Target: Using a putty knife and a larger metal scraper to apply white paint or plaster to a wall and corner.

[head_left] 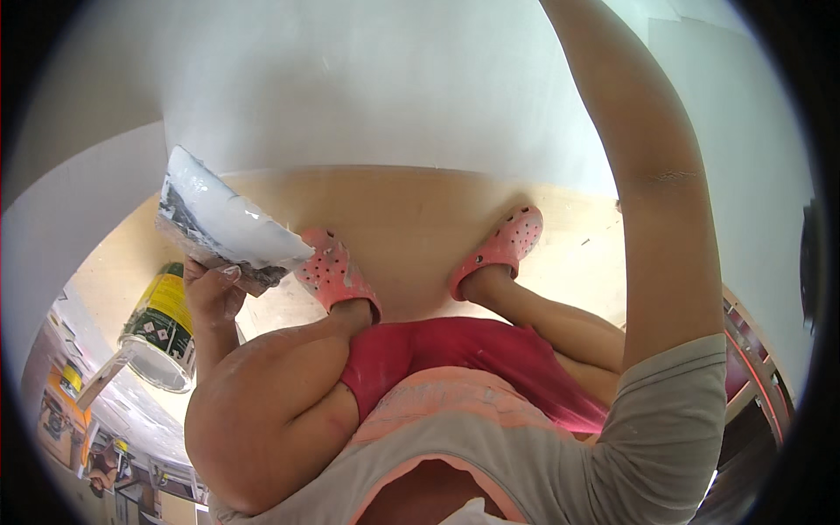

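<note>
My left hand (214, 293) is closed round the lower edge of a wide putty knife (185, 229), held upright left of my knees. Thick white filler (232, 214) coats the blade's upper face, with grey smears along its lower part. My right arm (661, 175) reaches up past the top edge of the picture, so the right hand is out of sight. Ahead of me stands a pale wall (376, 87), smooth and slightly shiny.
A green and yellow bucket (179, 302) with a whitened rim is on the floor to my left, a flat stick (102, 378) beside it. My pink clogs (337, 271) rest on the pale floor (394, 227) near the wall. Clutter fills the lower left; a wooden frame (759, 350) stands right.
</note>
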